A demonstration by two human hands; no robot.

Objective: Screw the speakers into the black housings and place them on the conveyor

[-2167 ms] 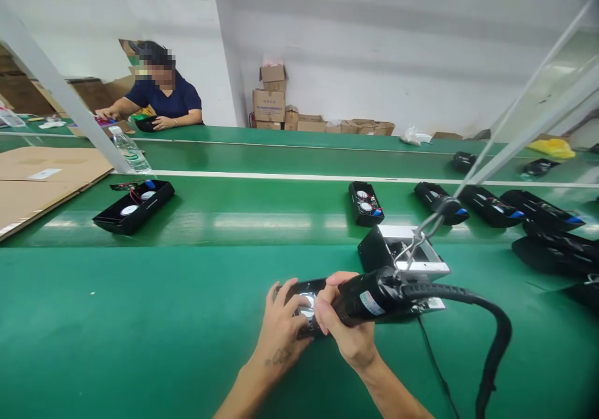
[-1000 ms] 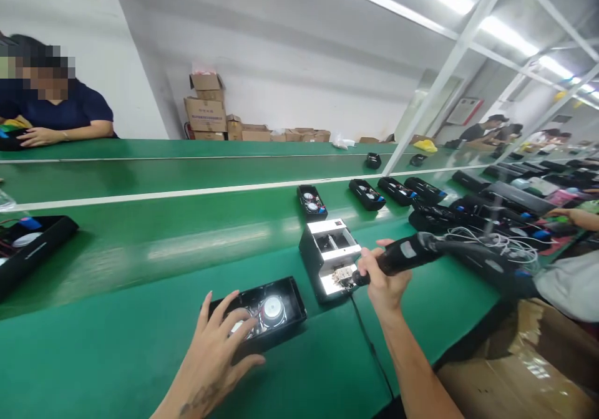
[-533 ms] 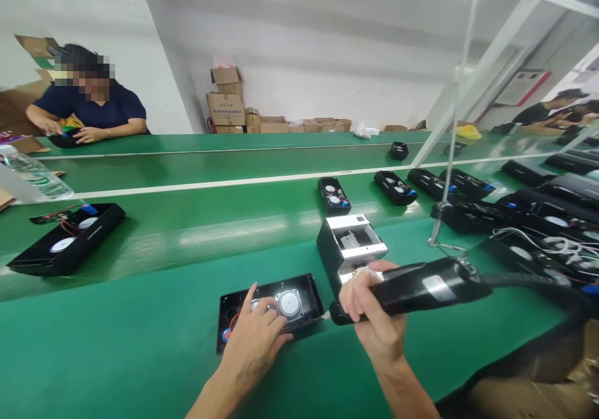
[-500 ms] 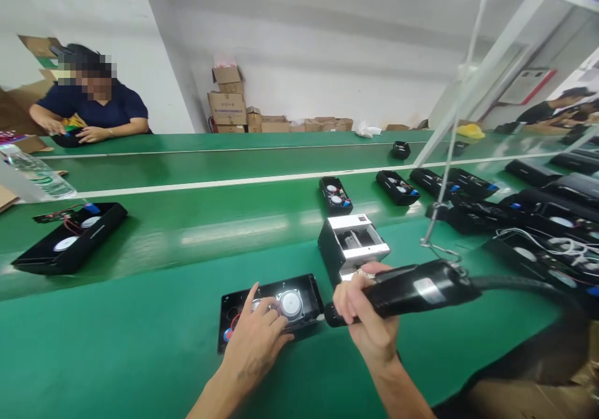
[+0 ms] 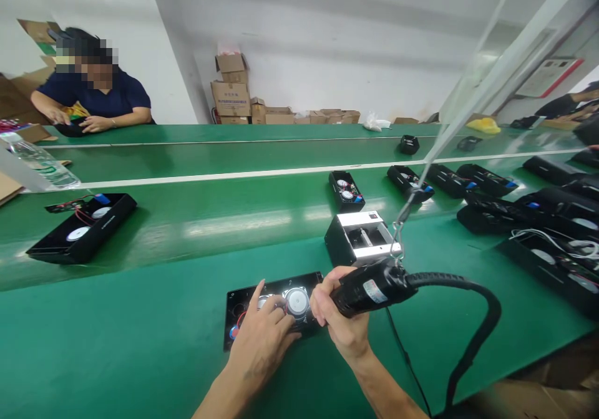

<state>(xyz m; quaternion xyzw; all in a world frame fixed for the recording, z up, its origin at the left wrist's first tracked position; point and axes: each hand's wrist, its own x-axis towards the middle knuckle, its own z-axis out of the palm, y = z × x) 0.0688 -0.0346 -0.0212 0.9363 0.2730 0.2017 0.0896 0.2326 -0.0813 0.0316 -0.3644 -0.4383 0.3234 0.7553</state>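
A black speaker box (image 5: 306,327) with round silver drivers, red wires and a blue connector lies on the green bench before me. My left hand (image 5: 264,335) holds it down, index finger stretched out, other fingers over the drivers and thumb along the near edge. My right hand (image 5: 341,313) is closed around a black electric screwdriver (image 5: 372,289), tilted down toward the box's right end. The fingers hide its tip, so I cannot tell if it touches the box. A wire hook holds the screwdriver's rear, where a thick black cable leaves.
Just behind the screwdriver stands a silver-and-black screw feeder (image 5: 360,238). Another speaker box (image 5: 82,229) lies at the left, near a water bottle (image 5: 42,163). Several boxes (image 5: 486,179) crowd the right. A person (image 5: 96,95) sits across the bench.
My right hand has brought the screwdriver from the screw feeder back to the box's right end. My left hand has settled on the box. The view swung right, then partly back left.
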